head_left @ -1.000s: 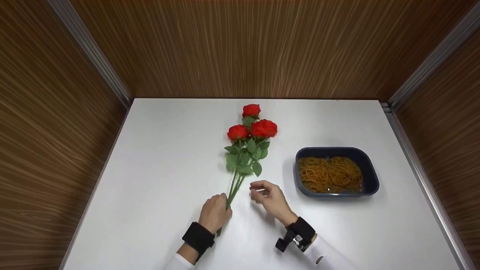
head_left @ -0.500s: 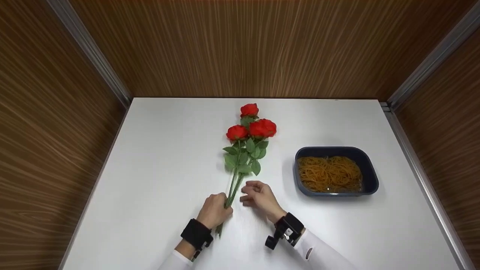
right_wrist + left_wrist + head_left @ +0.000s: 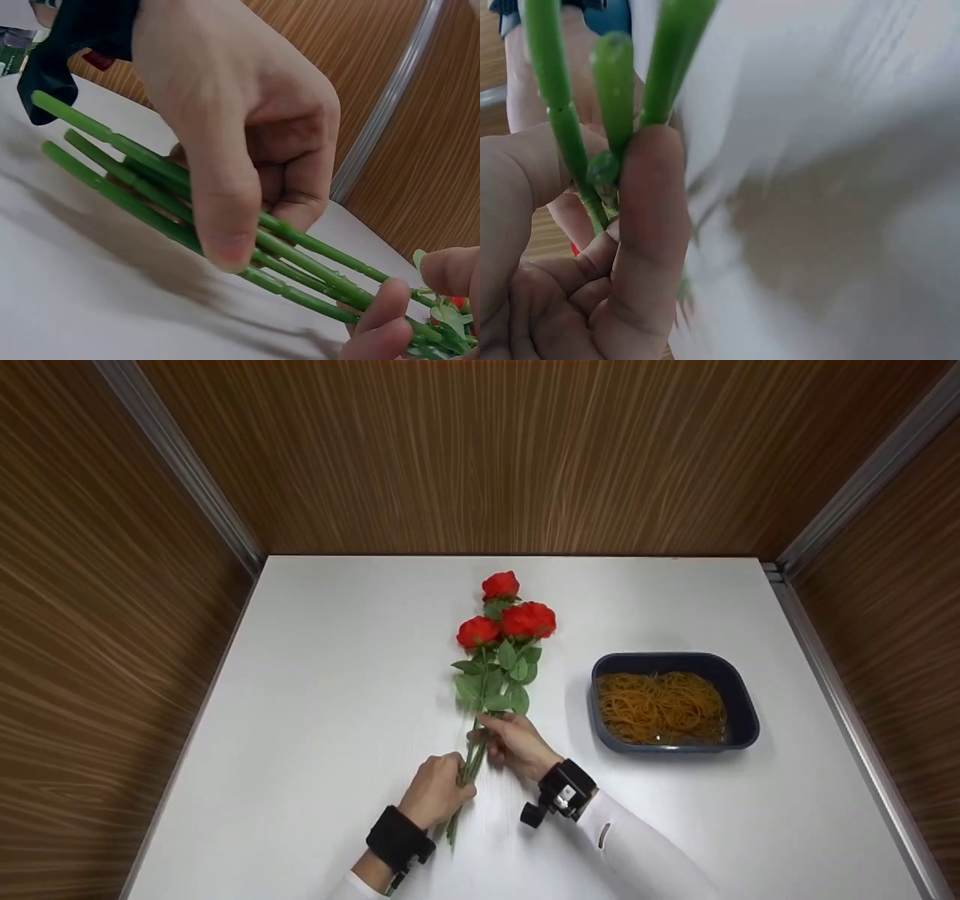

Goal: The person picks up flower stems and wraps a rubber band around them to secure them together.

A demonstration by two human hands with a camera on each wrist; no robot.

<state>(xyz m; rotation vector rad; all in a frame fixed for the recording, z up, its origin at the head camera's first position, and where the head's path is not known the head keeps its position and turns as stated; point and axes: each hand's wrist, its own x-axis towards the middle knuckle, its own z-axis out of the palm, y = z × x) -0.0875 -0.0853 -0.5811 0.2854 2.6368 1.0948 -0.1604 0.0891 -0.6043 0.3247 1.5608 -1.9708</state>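
Now your right hand (image 3: 519, 746), apart from the stems half a second ago, closes in and pinches the green stems (image 3: 472, 761) just below the leaves (image 3: 492, 684), while your left hand (image 3: 435, 791) stays curled round them lower down. The red roses (image 3: 528, 619) point toward the back at mid-table, left of the blue box (image 3: 739, 712); two holds should make the bunch easier to control.
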